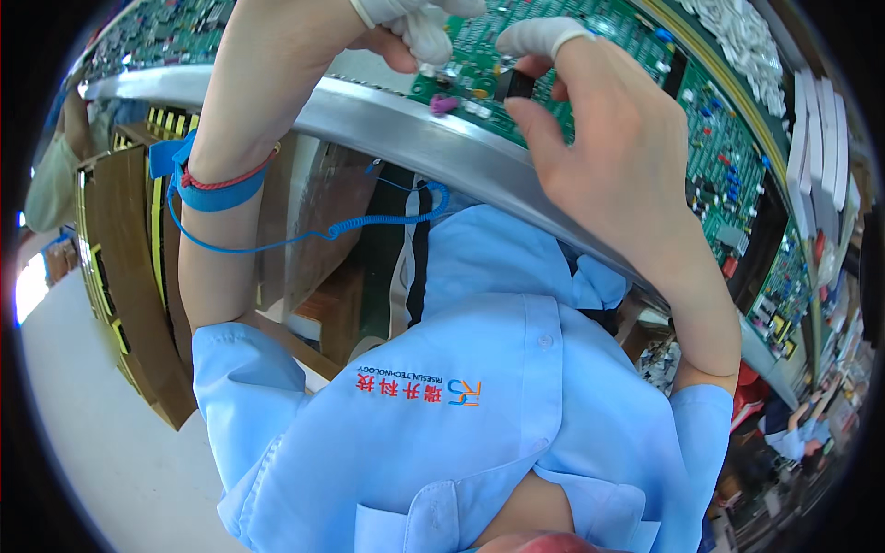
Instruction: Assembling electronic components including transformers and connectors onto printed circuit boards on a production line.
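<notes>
At the top edge, my left hand [392,29] is partly cut off by the frame. Its fingers, wearing white finger cots, are bunched over a green circuit board [479,46], and whatever they pinch is hidden. My right hand [613,120] curves over the same board from the right, with a white cot on the index finger. A black block-shaped component [513,85] sits between its thumb and a curled finger. A small purple part [443,104] lies at the board's near edge, below my left fingers. A blue wrist strap [224,192] circles my left forearm.
A metal rail [387,115] runs along the near side of the boards. The blue coiled cord [387,219] hangs from my left wrist below it. More populated green boards [724,184] extend right. Cardboard dividers [138,267] stand at left; white strips [816,138] stand far right.
</notes>
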Demonstrator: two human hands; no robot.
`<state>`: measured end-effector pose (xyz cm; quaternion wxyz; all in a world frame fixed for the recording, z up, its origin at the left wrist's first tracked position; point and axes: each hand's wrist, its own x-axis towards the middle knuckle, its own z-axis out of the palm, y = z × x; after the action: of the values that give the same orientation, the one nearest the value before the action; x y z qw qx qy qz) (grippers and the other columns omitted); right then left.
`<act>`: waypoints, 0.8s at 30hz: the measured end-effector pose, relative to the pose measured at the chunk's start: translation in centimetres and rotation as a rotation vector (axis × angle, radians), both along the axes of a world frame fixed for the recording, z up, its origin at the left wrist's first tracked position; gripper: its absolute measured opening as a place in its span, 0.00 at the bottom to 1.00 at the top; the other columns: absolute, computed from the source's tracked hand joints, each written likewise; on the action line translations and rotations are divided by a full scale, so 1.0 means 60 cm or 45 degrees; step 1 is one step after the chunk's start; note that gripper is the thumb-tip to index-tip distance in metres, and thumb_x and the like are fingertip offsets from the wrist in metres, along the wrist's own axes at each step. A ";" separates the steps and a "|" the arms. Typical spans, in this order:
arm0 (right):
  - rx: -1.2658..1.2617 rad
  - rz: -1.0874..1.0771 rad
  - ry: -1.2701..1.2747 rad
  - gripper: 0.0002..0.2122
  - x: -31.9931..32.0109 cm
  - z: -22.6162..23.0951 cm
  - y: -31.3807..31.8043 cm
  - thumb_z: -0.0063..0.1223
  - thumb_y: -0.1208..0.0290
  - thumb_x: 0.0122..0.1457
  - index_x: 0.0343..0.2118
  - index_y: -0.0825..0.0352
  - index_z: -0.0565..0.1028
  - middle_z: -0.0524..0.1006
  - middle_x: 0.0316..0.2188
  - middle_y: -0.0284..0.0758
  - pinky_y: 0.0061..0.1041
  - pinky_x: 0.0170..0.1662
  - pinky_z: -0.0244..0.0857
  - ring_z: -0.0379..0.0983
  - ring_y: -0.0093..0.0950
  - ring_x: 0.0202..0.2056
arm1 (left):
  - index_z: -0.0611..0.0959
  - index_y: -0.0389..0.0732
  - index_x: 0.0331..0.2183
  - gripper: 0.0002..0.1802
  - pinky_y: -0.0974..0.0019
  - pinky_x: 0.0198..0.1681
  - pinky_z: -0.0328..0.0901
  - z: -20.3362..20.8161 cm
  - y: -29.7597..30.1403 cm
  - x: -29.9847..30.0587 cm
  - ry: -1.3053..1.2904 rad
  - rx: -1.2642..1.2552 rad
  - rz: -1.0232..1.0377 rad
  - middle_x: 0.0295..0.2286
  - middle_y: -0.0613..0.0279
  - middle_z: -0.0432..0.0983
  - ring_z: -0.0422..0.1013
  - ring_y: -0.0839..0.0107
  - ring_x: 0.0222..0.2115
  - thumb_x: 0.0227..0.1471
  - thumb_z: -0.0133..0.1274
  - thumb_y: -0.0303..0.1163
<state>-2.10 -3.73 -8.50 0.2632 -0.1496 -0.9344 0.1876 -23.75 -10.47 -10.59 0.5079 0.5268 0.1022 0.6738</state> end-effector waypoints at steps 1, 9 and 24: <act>-0.046 -0.033 -0.079 0.18 -0.015 0.003 0.005 0.63 0.76 0.46 0.42 0.61 0.75 0.78 0.31 0.28 0.25 0.31 0.68 0.73 0.26 0.28 | 0.77 0.31 0.47 0.19 0.76 0.24 0.73 0.000 -0.011 -0.006 -0.106 -0.203 -0.040 0.33 0.53 0.81 0.77 0.74 0.25 0.59 0.54 0.34; 0.171 -0.091 -0.281 0.19 -0.075 -0.007 0.022 0.63 0.75 0.48 0.44 0.58 0.73 0.77 0.30 0.23 0.25 0.27 0.65 0.70 0.23 0.24 | 0.73 0.34 0.52 0.20 0.79 0.25 0.71 -0.019 -0.041 -0.054 -0.025 0.020 0.331 0.37 0.58 0.80 0.75 0.80 0.26 0.61 0.51 0.32; 0.263 -0.091 -0.355 0.19 -0.069 -0.005 0.015 0.63 0.74 0.50 0.46 0.57 0.76 0.77 0.28 0.23 0.22 0.25 0.62 0.68 0.21 0.21 | 0.78 0.33 0.42 0.12 0.79 0.25 0.68 0.042 -0.086 0.008 0.463 -0.829 0.937 0.36 0.59 0.81 0.75 0.80 0.24 0.56 0.57 0.28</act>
<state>-6.22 -2.83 -8.79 0.1514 -0.1794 -0.9703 0.0587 -23.30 -15.60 -8.05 0.3488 0.3795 0.5713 0.6387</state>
